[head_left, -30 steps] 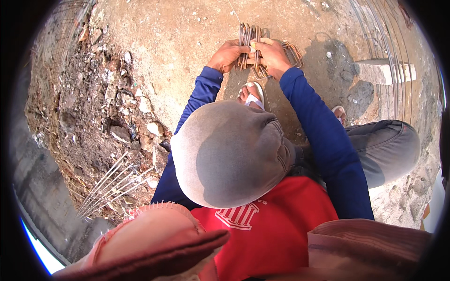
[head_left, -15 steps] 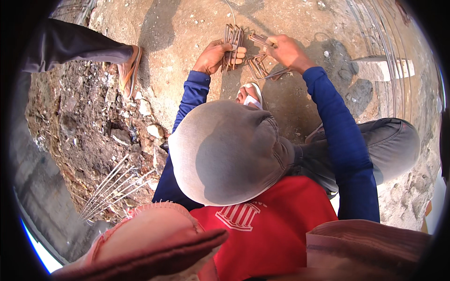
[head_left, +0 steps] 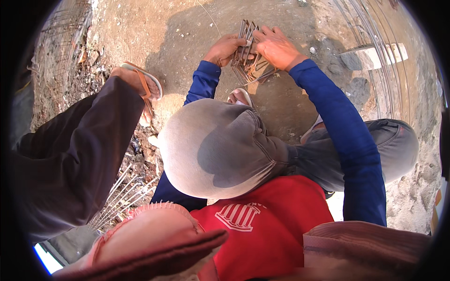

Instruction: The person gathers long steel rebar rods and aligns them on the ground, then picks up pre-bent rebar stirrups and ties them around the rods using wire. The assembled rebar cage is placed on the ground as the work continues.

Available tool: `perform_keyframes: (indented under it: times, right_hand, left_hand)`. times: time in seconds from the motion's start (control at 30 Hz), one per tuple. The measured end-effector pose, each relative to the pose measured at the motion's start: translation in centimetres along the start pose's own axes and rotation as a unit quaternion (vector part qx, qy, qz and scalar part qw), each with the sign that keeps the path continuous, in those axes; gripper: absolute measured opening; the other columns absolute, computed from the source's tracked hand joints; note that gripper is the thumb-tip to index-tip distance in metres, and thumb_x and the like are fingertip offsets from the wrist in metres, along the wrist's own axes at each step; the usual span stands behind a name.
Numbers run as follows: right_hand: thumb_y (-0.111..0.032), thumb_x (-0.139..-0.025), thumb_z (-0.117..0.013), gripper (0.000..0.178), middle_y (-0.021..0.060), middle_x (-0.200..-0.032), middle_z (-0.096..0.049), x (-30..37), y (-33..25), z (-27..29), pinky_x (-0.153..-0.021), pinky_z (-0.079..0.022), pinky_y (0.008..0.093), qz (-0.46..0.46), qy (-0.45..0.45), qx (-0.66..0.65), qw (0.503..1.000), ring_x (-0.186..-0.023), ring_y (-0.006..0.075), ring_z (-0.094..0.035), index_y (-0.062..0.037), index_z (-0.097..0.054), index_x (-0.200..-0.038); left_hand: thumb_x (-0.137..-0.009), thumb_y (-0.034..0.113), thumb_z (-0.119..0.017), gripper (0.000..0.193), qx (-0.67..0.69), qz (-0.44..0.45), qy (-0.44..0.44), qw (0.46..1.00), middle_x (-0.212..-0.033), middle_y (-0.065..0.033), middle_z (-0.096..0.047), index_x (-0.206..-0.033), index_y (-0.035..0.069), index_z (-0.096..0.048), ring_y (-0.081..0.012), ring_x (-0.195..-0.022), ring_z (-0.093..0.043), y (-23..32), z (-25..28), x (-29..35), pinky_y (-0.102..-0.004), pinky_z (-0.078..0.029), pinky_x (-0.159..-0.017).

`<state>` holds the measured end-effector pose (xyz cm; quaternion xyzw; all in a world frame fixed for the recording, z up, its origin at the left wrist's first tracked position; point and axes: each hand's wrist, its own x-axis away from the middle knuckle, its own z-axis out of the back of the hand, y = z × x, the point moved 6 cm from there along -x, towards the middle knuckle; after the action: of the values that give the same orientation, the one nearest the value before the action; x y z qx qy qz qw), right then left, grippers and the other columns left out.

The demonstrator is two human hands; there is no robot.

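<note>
Ahead of my knees, my left hand [head_left: 225, 49] is closed around a bundle of bent rebar stirrups [head_left: 245, 31], thin brown steel rods shaped into rectangles. My right hand [head_left: 277, 48] has its fingers curled at the bundle's right side, gripping stirrups there. The two hands are close together, and the stirrups between them overlap, so I cannot tell which rods belong to which hand. Below my fingers, more bent stirrups [head_left: 253, 76] show near the ground, just beyond my sandaled foot [head_left: 240, 97].
Another person's leg in dark trousers [head_left: 93, 140] and an orange-strapped sandal [head_left: 149, 84] stand close on my left. Straight rebar rods [head_left: 117, 199] stick out behind that leg. Long rods [head_left: 382, 47] run along the right, across a pale block [head_left: 370, 58]. The ground is rough concrete.
My right hand has moved left with its stirrups to meet the bundle in my left hand. The other person's leg and shadow have come nearer from the left.
</note>
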<state>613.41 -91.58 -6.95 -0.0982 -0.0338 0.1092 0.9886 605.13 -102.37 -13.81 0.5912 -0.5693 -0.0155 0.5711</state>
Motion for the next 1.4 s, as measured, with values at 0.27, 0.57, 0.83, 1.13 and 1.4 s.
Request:
perform_keyframes:
  times: [0.27,0.57,0.83,1.13,1.4]
  right_hand:
    - [-0.015,-0.086,-0.055,0.016,0.0128,-0.122,-0.056,0.1,2.9,-0.7,-0.095,-0.039,0.0452,0.009,-0.017,-0.015,1.0,-0.119,0.0306,-0.049,-0.0068,-0.069,-0.088]
    - [-0.021,-0.085,-0.061,0.013,0.0021,-0.1,-0.062,-0.3,4.0,-1.1,-0.093,-0.038,0.0432,0.044,0.028,0.0,0.999,-0.108,0.0217,-0.054,-0.0143,-0.072,-0.085]
    - [-0.02,-0.085,-0.06,0.014,0.0047,-0.102,-0.062,-0.3,3.9,-0.3,-0.092,-0.037,0.0426,0.034,0.076,-0.006,0.996,-0.106,0.0214,-0.055,-0.0121,-0.072,-0.083]
    - [-0.015,-0.091,-0.054,0.017,0.018,-0.113,-0.065,-1.2,6.8,0.3,-0.094,-0.044,0.0492,-0.066,-0.063,-0.089,0.992,-0.108,0.0333,-0.06,-0.0016,-0.064,-0.088]
    - [-0.013,-0.085,-0.066,0.023,0.0207,-0.086,-0.065,-1.1,8.9,0.1,-0.072,-0.055,0.0435,-0.238,-0.188,-0.223,0.927,-0.084,0.0327,-0.066,0.0058,-0.062,-0.097]
  left_hand:
    - [-0.095,0.002,-0.05,0.02,-0.024,0.035,0.026,0.999,-0.099,-0.0171,-0.067,-0.11,-0.009,-0.055,-0.0254,-0.082,-0.071,0.4,-1.7,-3.4,-0.0384,-0.064,-0.071]
    - [-0.092,0.0,-0.054,0.018,-0.023,0.008,0.044,0.999,-0.1,-0.0184,-0.066,-0.108,-0.01,-0.055,-0.0261,-0.082,-0.071,1.5,-2.1,-3.7,-0.0391,-0.064,-0.071]
    - [-0.093,-0.001,-0.052,0.022,-0.046,0.014,0.069,0.996,-0.102,-0.0205,-0.067,-0.112,-0.011,-0.053,-0.0282,-0.085,-0.071,1.4,-1.2,-3.5,-0.0393,-0.064,-0.072]
    - [-0.098,0.008,-0.044,0.027,0.014,0.014,0.065,0.998,-0.109,-0.02,-0.064,-0.115,-0.012,-0.053,-0.0288,-0.097,-0.067,1.3,0.2,-3.5,-0.0388,-0.056,-0.082]
    - [-0.098,0.007,-0.043,0.027,0.042,-0.012,0.062,0.997,-0.112,-0.0203,-0.063,-0.115,-0.012,-0.052,-0.0305,-0.101,-0.066,1.5,1.8,-3.2,-0.0409,-0.056,-0.084]
